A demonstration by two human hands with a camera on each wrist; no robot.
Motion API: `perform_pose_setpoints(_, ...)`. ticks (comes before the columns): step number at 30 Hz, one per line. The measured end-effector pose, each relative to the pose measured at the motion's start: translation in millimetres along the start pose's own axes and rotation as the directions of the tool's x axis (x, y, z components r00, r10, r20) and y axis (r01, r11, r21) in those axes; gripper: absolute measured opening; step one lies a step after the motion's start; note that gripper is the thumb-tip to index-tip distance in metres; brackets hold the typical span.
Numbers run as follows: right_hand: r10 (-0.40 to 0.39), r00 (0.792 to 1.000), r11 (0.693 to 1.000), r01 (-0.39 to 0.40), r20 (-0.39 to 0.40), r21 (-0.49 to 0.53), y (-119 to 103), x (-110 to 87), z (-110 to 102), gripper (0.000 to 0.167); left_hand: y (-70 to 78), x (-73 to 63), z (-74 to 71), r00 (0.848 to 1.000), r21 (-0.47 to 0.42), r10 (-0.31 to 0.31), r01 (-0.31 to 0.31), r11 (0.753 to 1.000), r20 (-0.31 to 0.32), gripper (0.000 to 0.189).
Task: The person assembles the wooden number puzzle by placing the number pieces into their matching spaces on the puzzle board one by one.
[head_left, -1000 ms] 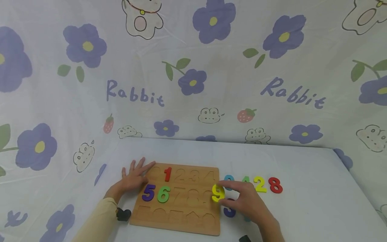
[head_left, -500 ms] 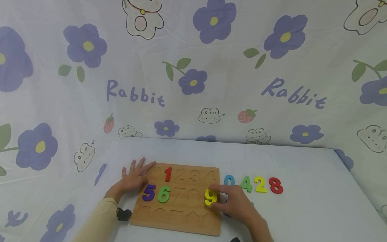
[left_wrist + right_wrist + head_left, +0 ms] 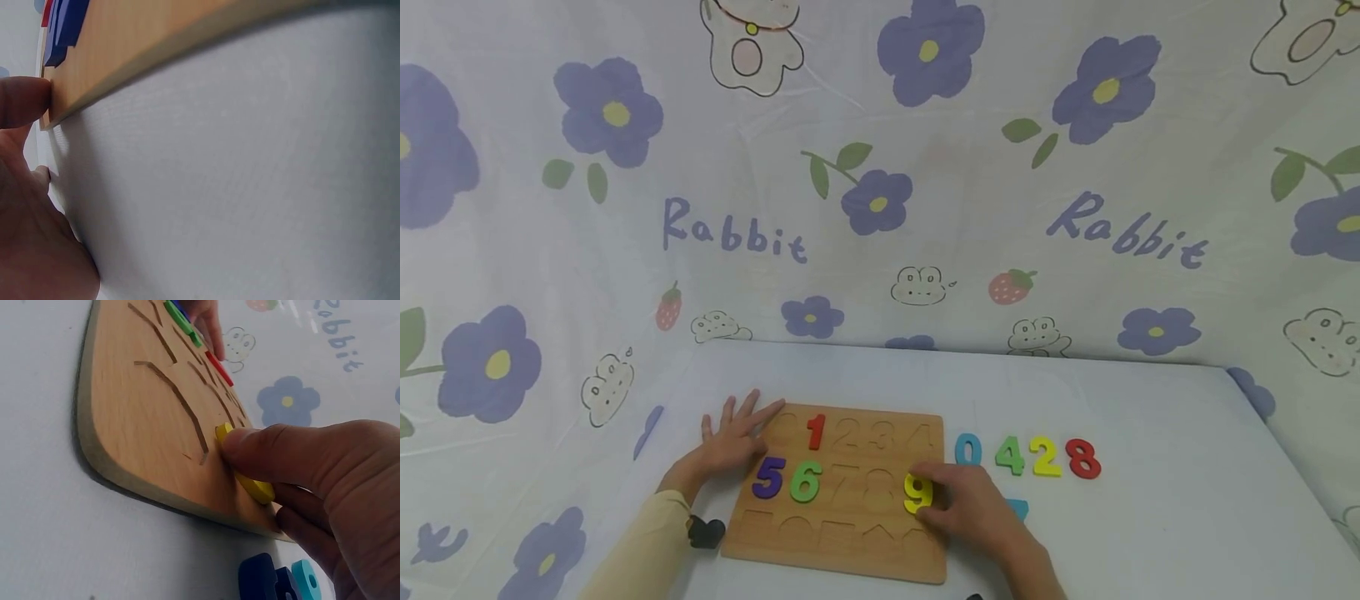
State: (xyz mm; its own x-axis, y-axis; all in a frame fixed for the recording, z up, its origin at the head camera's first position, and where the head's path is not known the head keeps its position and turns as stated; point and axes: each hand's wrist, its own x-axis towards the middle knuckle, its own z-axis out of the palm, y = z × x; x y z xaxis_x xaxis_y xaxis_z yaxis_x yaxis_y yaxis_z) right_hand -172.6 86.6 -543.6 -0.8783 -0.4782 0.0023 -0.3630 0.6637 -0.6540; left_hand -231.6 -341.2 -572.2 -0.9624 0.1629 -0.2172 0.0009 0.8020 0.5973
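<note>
My right hand (image 3: pixel 970 504) pinches a yellow number nine (image 3: pixel 917 493) between thumb and fingers, at the right end of the middle row of a wooden number puzzle board (image 3: pixel 850 560). In the right wrist view the nine (image 3: pixel 255 487) lies low over the wood, its middle covered by a thumb. With fingers spread, my left hand (image 3: pixel 730 446) rests at the board's upper left edge; its thumb (image 3: pixel 25 100) touches the wood in the left wrist view. A red one (image 3: pixel 816 432), a purple five (image 3: pixel 768 478) and a green six (image 3: pixel 806 482) sit on the board.
Right of the board lie a blue zero (image 3: pixel 968 450), a green four (image 3: pixel 1011 456), a yellow two (image 3: pixel 1045 457) and a red eight (image 3: pixel 1083 458). A light blue piece (image 3: pixel 1019 508) shows partly behind my right hand. A dark blue piece (image 3: pixel 257 576) appears in the right wrist view.
My right hand has carried the yellow nine leftward from the board's right edge onto the middle row, uncovering the green four. My left hand stays in place.
</note>
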Motion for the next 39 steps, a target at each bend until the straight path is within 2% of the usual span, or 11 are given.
perform_pose_setpoints(4,0.0,1.0,1.0,0.0,-0.016,-0.028,-2,-0.7,0,0.054,5.3,-3.1,-2.6,1.0,-0.007,0.003,-0.003,1.0,0.005,0.077)
perform_pose_setpoints(9,0.026,0.997,1.0,-0.027,-0.079,-0.005,1,-12.2,-9,0.055,12.6,-6.8,-3.9,1.0,-0.001,-0.012,0.012,1.0,0.013,0.077)
perform_pose_setpoints(13,0.098,0.988,0.995,-0.097,-0.122,0.018,5,-25.9,-25,0.055,21.7,-10.6,-8.7,0.999,-0.007,-0.027,0.027,1.0,0.03,0.077)
perform_pose_setpoints(16,0.143,0.979,0.99,-0.142,-0.146,0.018,6,-35.7,-38,0.057,23.2,-10.2,-10.3,0.999,-0.003,-0.026,0.026,1.0,0.027,0.077)
perform_pose_setpoints(21,0.17,0.971,0.985,-0.172,-0.165,0.002,9,-52.4,-60,0.061,15.3,-5.4,-7.7,0.999,0.005,-0.025,0.025,1.0,0.02,0.077)
perform_pose_setpoints(28,0.181,0.968,0.982,-0.188,-0.172,-0.024,28,-76.0,-79,0.062,3.9,0.6,-0.9,0.999,0.029,-0.033,0.032,0.999,0.007,0.076)
perform_pose_setpoints(33,0.234,0.963,0.972,-0.235,-0.132,0.009,47,-88.7,-81,0.06,5.2,-0.8,-1.7,0.999,0.028,-0.035,0.034,0.999,0.01,0.076)
perform_pose_setpoints(39,0.316,0.945,0.949,-0.315,-0.081,0.025,57,-96.8,-80,0.066,11.0,-5.7,-4.9,1.0,-0.001,-0.018,0.018,1.0,0.006,0.077)
